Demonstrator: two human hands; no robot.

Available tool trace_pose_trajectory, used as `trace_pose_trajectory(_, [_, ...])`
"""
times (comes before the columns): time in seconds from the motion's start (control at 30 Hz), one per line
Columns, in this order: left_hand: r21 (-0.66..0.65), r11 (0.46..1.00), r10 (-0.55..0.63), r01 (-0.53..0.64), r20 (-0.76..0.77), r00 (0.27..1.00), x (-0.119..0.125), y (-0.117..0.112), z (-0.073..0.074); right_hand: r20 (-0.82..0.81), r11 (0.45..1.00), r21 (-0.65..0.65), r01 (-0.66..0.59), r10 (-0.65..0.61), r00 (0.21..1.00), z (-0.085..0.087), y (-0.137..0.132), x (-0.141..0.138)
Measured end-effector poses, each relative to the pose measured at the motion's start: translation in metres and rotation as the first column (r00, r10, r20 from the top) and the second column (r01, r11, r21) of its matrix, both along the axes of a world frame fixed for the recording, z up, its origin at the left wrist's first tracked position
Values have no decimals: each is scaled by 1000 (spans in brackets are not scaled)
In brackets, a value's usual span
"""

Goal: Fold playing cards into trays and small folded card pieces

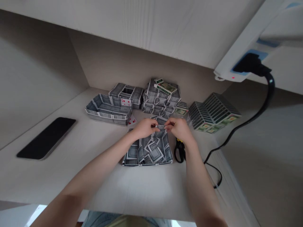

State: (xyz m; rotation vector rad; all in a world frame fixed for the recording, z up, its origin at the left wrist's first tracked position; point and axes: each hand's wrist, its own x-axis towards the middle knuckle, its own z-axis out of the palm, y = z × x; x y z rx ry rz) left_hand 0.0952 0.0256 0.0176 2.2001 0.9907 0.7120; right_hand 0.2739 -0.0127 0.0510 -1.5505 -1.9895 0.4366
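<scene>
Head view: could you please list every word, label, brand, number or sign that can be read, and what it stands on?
No words, brands or numbers read clearly.
Red marks on the upper card and the lower card: numbers too small.
Print on the top box and the low box: too blurred.
Print on the striped stack: too small.

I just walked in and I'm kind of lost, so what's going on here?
A person has the left hand and right hand close together at the far side of an open card tray; their exact grip is unclear. Loose cards lie inside the tray. Black-handled scissors lie beside it, near the right forearm. Other card structures stand farther back, and a phone lies off to the left.
</scene>
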Motion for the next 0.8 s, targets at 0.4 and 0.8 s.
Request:
trace_pose_trajectory(0.4, [85, 996, -4, 8, -52, 999, 0, -3, 4, 105, 1000, -7, 3, -2, 994, 6, -2, -3])
trace_pose_trajectory(0.8, [-75, 997, 32, -22, 140, 990, 2, -2, 8, 149, 999, -33, 11, -6, 989, 9, -2, -3])
